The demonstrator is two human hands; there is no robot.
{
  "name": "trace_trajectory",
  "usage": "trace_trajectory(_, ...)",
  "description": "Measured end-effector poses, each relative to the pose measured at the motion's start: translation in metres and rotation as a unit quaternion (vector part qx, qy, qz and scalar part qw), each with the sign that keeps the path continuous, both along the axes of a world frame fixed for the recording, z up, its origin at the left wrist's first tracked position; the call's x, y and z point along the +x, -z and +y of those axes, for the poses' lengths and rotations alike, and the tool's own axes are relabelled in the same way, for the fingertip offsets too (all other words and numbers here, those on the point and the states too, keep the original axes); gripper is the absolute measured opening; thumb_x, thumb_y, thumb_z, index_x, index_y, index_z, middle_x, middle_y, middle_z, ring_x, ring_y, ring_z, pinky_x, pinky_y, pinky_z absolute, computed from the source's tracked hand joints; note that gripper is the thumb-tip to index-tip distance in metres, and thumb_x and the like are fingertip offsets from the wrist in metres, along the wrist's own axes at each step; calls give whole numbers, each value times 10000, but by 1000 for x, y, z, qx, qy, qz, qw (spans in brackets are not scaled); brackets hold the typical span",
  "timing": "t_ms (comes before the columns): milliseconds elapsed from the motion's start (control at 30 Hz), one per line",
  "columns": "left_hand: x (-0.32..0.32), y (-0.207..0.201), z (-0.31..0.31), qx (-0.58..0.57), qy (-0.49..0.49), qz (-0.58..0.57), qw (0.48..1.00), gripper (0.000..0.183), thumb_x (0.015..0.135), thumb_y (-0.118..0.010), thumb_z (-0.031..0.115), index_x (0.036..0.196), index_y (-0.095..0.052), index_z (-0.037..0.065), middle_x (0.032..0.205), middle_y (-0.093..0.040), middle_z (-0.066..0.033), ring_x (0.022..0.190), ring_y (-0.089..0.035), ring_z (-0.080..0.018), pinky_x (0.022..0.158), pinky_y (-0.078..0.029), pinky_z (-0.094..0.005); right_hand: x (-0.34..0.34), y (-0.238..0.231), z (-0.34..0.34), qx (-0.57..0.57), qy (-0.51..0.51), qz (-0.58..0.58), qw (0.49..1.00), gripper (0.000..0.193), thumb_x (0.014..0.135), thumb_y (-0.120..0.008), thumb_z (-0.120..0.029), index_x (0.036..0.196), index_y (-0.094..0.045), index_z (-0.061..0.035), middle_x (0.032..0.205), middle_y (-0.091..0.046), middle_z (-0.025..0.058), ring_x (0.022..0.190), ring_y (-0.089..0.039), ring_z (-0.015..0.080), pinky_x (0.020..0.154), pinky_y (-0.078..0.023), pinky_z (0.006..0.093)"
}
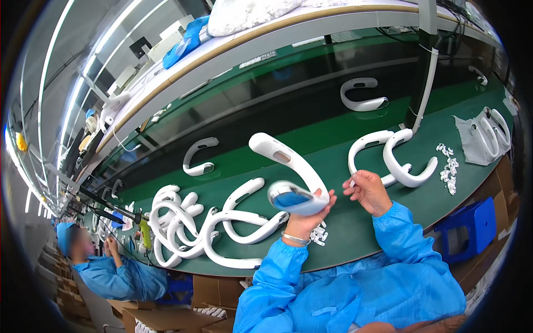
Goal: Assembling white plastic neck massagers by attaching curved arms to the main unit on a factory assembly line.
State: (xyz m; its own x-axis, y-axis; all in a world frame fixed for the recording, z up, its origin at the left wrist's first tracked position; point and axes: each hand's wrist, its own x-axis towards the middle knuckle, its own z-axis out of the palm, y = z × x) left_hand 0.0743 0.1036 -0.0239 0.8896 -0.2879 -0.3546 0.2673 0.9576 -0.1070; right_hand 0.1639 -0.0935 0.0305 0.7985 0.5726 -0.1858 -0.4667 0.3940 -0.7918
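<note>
My left hand (308, 221) grips a white C-shaped neckband (304, 173), held up above the green bench, with a dark oblong slot in its upper arm and a shiny blue reflection at its lower end. To its right, my right hand (366, 190) is closed in a pinch on a small white piece (352, 183), apart from the neckband. Loose small clear-white parts (319, 234) lie on the bench beside my left wrist. Two more neckbands (410, 166) rest just beyond my right hand.
Several white neckbands (176, 225) lie piled on the left; others (363, 95) sit on the dark conveyor strip. More small parts (447, 169) and wrapped neckbands (486, 136) lie at right. A shelf post (425, 72), a blue stool (466, 227) and a co-worker (119, 277) are nearby.
</note>
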Motion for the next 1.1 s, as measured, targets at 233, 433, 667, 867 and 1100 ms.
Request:
trace_trajectory(233,-18,-33,-36,458,9,-45,888,333,899,-466,101,1202,-344,37,1013,-555,-155,737,-627,-251,569,-567,-409,-2,19,-2,30,-20,3,999,207,917,-519,-122,955,-589,69,842,-635,133,627,-632,124,551,-546,206)
trace_trajectory(433,-26,-40,-47,478,-24,-78,874,477,844,-465,-24,1280,-290,57,1059,-541,-174,782,-635,-261,607,-575,-398,-19,-13,2,-67,-53,-13,996,179,896,-536,-58,999,-590,77,839,-630,126,709,-641,145,646,-552,230)
trace_trajectory(667,-28,-42,-71,425,-88,-125,892,544,884,-452,-7,1378,-247,93,1178,-504,-127,982,-583,-223,805,-536,-386,-41,-5,6,-186,-46,-417,889,139,850,-541,-8,956,-631,-6,919,-539,54,702,-563,143,627,-475,247)
trace_trajectory(867,-34,-48,-85,462,-106,-121,872,509,843,-408,-59,1326,-275,31,1198,-491,-133,1100,-521,-211,912,-454,-327,-46,-41,5,-230,48,-387,892,144,705,-702,-92,837,-677,-43,775,-660,91,688,-631,238,628,-510,346)
trace_trajectory(1100,-42,-41,-84,497,-87,-170,847,462,858,-382,37,1299,-241,35,1072,-498,-146,900,-564,-210,733,-528,-370,-44,-57,-13,-324,-40,-626,708,153,696,-710,-100,837,-676,-51,776,-653,88,763,-637,232,707,-499,337)
